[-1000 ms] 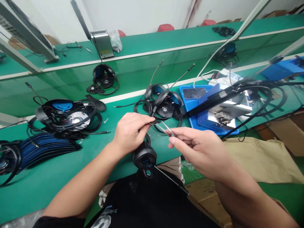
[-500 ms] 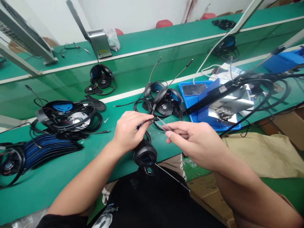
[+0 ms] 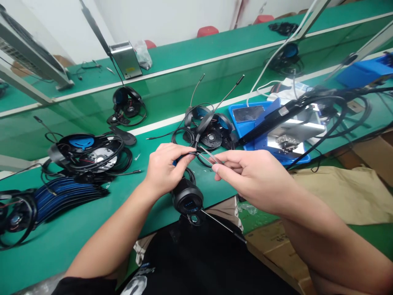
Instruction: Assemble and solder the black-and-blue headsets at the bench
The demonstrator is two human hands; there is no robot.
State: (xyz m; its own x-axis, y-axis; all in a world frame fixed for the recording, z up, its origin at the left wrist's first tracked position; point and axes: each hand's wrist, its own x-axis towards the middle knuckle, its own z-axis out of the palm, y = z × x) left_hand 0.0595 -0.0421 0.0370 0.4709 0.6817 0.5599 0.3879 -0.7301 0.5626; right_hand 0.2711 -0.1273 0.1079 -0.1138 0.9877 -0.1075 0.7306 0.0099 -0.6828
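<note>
My left hand pinches a thin black wire between thumb and fingers, with a small blue part showing under the fingers. My right hand holds metal tweezers, their tips close to the wire by my left fingertips. Below the hands a black headset earcup with a small blue display hangs at the bench edge, its black boom microphone slanting down to the right. A dark cable links the earcup up towards my left hand, partly hidden behind that hand.
Several opened black headsets with loose cables lie on the green bench, beside a stack of blue-lined headbands. To the right sits a blue tray holding a metal fixture, under a black tool with cables. A second bench stands behind.
The tweezers have moved left, their tips nearer the wire in my left hand. My hands are closer together, and the whole view has shifted slightly.
</note>
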